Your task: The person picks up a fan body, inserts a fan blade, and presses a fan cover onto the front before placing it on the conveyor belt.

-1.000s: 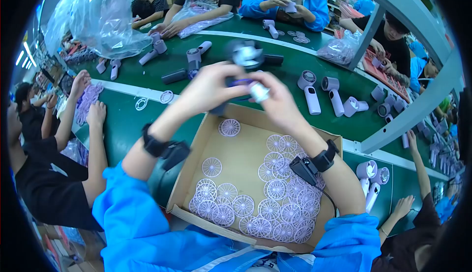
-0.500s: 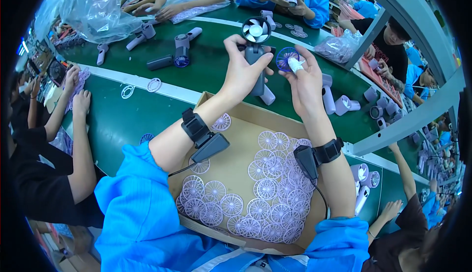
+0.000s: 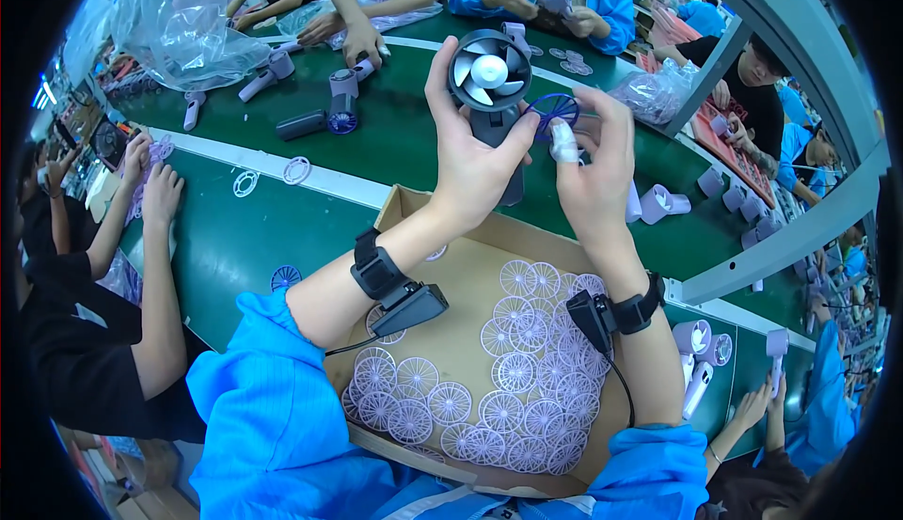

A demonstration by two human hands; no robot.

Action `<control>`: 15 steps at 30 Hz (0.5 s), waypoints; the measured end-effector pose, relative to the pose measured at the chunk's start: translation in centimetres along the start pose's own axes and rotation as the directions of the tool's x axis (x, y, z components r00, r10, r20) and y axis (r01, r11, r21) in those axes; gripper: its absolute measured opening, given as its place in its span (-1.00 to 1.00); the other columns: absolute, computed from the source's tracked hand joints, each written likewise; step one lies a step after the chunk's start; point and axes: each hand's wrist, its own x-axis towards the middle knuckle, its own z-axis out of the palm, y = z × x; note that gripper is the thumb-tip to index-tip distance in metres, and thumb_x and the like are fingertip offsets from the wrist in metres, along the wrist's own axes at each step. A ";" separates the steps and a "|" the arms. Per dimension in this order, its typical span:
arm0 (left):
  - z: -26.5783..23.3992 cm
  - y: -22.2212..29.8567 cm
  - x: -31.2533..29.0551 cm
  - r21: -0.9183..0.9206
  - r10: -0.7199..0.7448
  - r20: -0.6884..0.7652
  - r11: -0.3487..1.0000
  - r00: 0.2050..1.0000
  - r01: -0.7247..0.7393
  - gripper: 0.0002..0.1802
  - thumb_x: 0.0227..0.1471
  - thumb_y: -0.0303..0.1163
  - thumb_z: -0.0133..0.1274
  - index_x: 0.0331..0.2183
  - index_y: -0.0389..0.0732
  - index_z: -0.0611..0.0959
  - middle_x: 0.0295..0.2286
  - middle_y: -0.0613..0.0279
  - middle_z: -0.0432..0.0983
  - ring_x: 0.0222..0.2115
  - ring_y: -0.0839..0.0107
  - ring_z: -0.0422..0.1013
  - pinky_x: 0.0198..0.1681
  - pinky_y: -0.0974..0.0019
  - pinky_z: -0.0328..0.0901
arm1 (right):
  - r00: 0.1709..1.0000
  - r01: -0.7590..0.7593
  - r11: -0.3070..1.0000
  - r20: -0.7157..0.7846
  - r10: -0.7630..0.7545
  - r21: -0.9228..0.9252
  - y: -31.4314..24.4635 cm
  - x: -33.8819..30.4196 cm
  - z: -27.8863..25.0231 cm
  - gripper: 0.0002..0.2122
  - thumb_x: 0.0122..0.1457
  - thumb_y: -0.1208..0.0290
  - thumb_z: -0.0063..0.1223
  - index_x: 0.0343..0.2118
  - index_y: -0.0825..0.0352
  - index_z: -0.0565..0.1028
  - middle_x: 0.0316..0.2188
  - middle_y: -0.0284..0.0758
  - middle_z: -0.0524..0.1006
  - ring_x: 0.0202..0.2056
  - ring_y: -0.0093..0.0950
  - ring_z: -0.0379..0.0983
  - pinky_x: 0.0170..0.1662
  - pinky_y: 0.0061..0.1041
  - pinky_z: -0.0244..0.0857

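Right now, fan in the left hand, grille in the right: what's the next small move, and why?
Probably bring the blue round grille leftward over the fan's face and seat it. The left hand holds the dark handheld fan upright with its white blades still uncovered, and the right hand pinches the grille just beside the fan head, not yet on it.

An open brown cardboard box (image 3: 428, 214) sits at six o'clock, flaps spread, a shallow rectangle holding pale lilac round grilles (image 3: 508, 370). At eleven o'clock lies a big crumpled clear plastic bag (image 3: 183, 17); at two o'clock, a smaller clear bag (image 3: 654, 97) of lilac parts. No labels, signs or screens are legible.
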 end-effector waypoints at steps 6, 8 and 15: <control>-0.2 -1.0 0.6 0.079 0.115 -0.089 0.991 0.989 -0.108 -0.03 -0.08 -0.65 0.10 0.20 0.01 -0.12 -0.10 0.04 0.27 -0.22 0.42 0.40 -0.24 0.41 0.39 | 0.967 0.252 0.866 0.068 -0.247 -0.432 -0.4 -0.2 0.2 -0.64 -0.12 0.64 0.21 -0.17 0.33 0.48 -0.06 -0.18 0.32 -0.17 -0.33 0.43 -0.20 -0.47 0.41; 0.0 -1.0 0.4 0.121 0.159 -0.037 0.981 0.987 -0.153 -0.04 -0.08 -0.65 0.10 0.20 -0.03 -0.11 -0.07 0.03 0.24 -0.17 0.40 0.38 -0.17 0.38 0.38 | 0.957 0.279 0.845 0.062 -0.283 -0.456 -0.1 -0.1 0.1 -0.61 -0.13 0.61 0.23 -0.15 0.32 0.48 -0.07 -0.19 0.33 -0.16 -0.33 0.43 -0.19 -0.47 0.40; -0.8 -0.9 1.2 0.043 -0.189 0.038 0.981 0.981 0.187 -0.10 -0.05 -0.63 0.06 0.21 -0.02 -0.04 -0.06 0.05 0.27 -0.12 0.37 0.37 -0.12 0.33 0.36 | 0.978 0.167 0.857 -0.028 -0.206 -0.488 -0.1 0.6 -0.7 -0.57 -0.15 0.50 0.27 -0.12 0.31 0.49 -0.11 -0.19 0.40 -0.14 -0.31 0.42 -0.16 -0.43 0.36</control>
